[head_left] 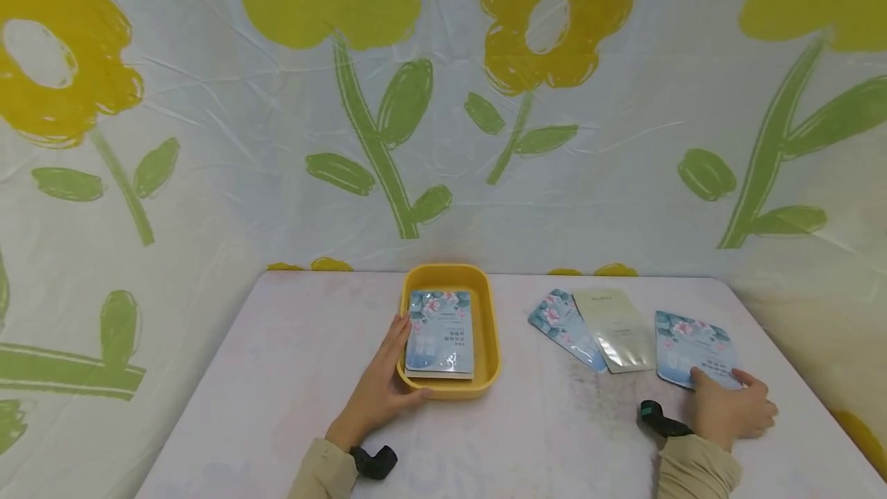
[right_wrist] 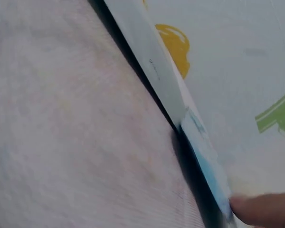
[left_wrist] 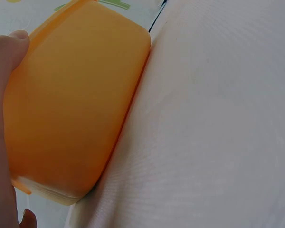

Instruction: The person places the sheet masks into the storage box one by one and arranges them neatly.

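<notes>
A yellow plastic tray [head_left: 493,353] stands left of the table's middle, with blue floral sachets [head_left: 443,329] stacked inside. My left hand [head_left: 377,391] holds the tray at its near left corner, fingers along the left rim and thumb at the front. The left wrist view shows the tray's outer wall [left_wrist: 80,104] beside my fingers. At the right, my right hand [head_left: 734,406] holds the near edge of another blue floral sachet [head_left: 696,345] between thumb and fingers. In the right wrist view, a fingertip [right_wrist: 251,209] touches the edge of that sachet; the other fingers are hidden.
Between tray and right hand lie a pale green-gold sachet [head_left: 617,329] and a blue floral sachet [head_left: 564,326] partly under it. The white table [head_left: 333,345] meets a flower-printed cloth [head_left: 589,214] at the back. Each wrist bears a black camera mount.
</notes>
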A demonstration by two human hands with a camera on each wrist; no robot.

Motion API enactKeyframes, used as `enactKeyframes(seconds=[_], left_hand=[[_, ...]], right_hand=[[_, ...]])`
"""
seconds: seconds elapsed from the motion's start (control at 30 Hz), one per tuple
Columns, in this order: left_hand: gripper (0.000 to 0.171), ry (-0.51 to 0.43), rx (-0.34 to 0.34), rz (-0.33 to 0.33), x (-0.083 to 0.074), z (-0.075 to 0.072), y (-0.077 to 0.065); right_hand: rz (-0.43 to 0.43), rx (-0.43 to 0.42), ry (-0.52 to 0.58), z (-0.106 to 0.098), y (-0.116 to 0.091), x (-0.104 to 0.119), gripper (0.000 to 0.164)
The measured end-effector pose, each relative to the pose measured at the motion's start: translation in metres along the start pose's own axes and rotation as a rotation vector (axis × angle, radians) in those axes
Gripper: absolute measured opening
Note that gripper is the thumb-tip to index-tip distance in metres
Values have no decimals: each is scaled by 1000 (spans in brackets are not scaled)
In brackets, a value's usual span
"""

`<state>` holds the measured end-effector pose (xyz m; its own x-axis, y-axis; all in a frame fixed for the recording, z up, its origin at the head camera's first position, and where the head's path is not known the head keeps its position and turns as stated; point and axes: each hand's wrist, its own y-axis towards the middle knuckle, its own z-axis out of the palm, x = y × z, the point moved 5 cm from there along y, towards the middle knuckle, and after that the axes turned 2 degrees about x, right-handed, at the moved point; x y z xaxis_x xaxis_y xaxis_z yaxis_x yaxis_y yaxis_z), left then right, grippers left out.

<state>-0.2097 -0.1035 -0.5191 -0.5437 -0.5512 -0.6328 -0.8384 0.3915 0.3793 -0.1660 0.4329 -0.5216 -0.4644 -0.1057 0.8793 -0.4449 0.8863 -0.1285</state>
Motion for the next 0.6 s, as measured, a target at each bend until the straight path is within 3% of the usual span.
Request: enactKeyframes(seconds=[0.17, 0.5, 0.6], left_hand=[[108, -9, 8, -4, 0, 1, 1], [108, 0, 1, 4, -1, 3, 1], [108, -2, 4, 2, -1, 2, 1]], right_hand=[[-39, -64, 27, -9, -3, 1, 54], [-30, 60, -16, -17, 0, 4, 51], [-9, 67, 51, -20, 1, 5, 35]])
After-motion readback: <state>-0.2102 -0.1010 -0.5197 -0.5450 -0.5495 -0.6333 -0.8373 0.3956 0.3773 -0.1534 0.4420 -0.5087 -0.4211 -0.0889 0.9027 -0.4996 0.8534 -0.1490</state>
